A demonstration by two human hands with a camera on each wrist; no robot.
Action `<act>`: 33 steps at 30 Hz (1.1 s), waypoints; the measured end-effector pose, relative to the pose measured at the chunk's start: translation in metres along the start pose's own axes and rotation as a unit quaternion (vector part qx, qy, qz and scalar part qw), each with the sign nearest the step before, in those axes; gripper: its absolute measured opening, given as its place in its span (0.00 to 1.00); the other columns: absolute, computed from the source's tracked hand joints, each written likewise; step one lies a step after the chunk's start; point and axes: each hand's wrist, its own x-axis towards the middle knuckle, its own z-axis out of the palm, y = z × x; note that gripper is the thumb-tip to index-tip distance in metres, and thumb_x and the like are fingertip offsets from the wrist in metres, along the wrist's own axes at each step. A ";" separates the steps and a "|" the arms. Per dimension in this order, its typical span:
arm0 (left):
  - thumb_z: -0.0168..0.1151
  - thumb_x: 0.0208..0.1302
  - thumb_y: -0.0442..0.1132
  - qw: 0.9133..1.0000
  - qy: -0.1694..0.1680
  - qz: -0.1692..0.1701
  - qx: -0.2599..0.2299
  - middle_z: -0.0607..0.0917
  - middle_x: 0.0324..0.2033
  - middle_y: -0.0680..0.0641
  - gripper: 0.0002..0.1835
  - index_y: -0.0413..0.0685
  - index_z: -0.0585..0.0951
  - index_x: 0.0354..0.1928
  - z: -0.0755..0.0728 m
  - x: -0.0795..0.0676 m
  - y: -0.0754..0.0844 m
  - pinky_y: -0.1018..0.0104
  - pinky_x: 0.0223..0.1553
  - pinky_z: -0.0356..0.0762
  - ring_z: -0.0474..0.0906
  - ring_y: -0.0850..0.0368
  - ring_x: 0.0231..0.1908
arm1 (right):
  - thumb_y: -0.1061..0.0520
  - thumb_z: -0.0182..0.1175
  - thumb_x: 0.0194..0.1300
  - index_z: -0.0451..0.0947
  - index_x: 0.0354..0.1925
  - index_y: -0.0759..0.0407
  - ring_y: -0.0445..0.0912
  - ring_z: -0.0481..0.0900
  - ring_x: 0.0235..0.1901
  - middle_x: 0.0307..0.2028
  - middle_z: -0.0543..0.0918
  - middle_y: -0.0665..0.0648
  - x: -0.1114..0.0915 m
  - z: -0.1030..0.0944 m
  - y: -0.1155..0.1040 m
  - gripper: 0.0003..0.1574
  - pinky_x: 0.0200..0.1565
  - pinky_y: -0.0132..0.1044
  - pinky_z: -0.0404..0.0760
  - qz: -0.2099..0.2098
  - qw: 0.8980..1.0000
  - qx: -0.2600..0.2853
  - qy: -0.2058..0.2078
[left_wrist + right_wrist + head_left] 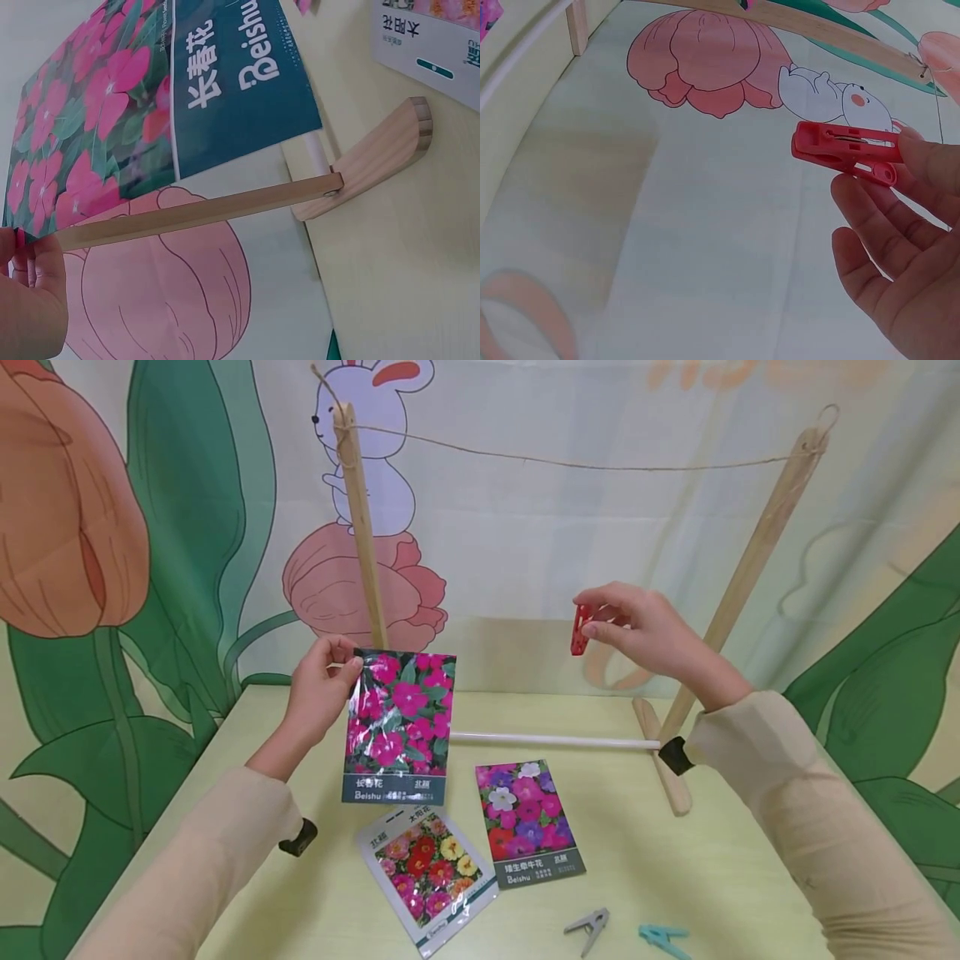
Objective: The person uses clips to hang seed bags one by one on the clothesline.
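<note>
My left hand [318,689] pinches the upper left corner of a seed packet [399,727] with bright pink flowers and a dark green lower band. The packet hangs upright, front side showing, above the table. In the left wrist view that packet [112,112] spreads across the upper left, with the fingertips at its corner. My right hand [637,627] holds a red clothespin [579,631] between thumb and fingers, in the air below the string. The right wrist view shows the clothespin [845,148] pinched by its handle end, its nose pointing away from the hand.
A twine string [570,464] runs between two wooden posts, the right post [757,552] leaning outward. A white rod [555,741] joins their feet. Two more seed packets, one white-edged [427,877] and one dark-banded [528,822], lie on the table near a grey clothespin [592,928] and a teal clothespin [663,937].
</note>
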 end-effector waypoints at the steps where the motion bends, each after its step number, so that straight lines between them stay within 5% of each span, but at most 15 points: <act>1: 0.55 0.58 0.49 1.000 0.006 0.006 0.008 0.71 0.43 0.50 0.17 0.58 0.69 0.50 0.002 0.003 -0.002 0.61 0.29 0.78 0.70 0.55 0.39 | 0.63 0.55 0.59 0.70 0.51 0.64 0.51 0.76 0.41 0.41 0.78 0.61 0.001 0.000 -0.001 0.20 0.44 0.44 0.75 0.001 1.000 0.000 0.003; 9: 0.50 0.63 0.43 0.999 0.002 0.012 0.035 0.70 0.41 0.46 0.14 0.47 0.67 0.48 0.002 -0.044 0.088 0.68 0.35 0.77 0.69 0.54 0.40 | 0.63 0.55 0.59 0.71 0.51 0.64 0.51 0.76 0.41 0.41 0.78 0.61 0.007 -0.003 -0.008 0.20 0.45 0.44 0.75 0.001 1.000 0.002 0.010; 10: 0.48 0.64 0.42 1.000 -0.002 0.006 0.029 0.70 0.41 0.45 0.13 0.46 0.67 0.48 0.001 -0.034 0.074 0.67 0.38 0.76 0.70 0.54 0.41 | 0.63 0.55 0.59 0.70 0.51 0.64 0.51 0.76 0.41 0.41 0.78 0.61 0.007 -0.004 -0.008 0.20 0.45 0.44 0.75 0.001 1.000 0.003 0.010; 16: 0.47 0.65 0.39 0.999 0.008 0.020 0.033 0.71 0.40 0.45 0.12 0.45 0.67 0.48 0.005 -0.036 0.085 0.71 0.34 0.75 0.70 0.54 0.39 | 0.63 0.55 0.59 0.71 0.51 0.63 0.50 0.76 0.41 0.41 0.78 0.61 0.012 -0.007 -0.012 0.20 0.44 0.40 0.75 -0.005 1.000 0.003 0.016; 17: 0.47 0.65 0.39 0.998 0.017 0.016 0.060 0.70 0.40 0.44 0.12 0.44 0.67 0.48 0.007 -0.053 0.116 0.72 0.34 0.74 0.69 0.53 0.38 | 0.63 0.55 0.59 0.71 0.51 0.63 0.50 0.76 0.41 0.41 0.78 0.61 0.012 -0.008 -0.013 0.19 0.43 0.39 0.74 -0.005 1.000 0.002 0.017; 33: 0.47 0.65 0.38 0.998 0.025 0.024 0.044 0.69 0.37 0.49 0.12 0.45 0.66 0.49 0.011 -0.047 0.134 0.72 0.38 0.74 0.70 0.56 0.40 | 0.64 0.55 0.59 0.72 0.49 0.64 0.50 0.77 0.40 0.42 0.77 0.61 0.026 -0.015 -0.025 0.18 0.41 0.30 0.73 -0.028 0.999 -0.014 0.043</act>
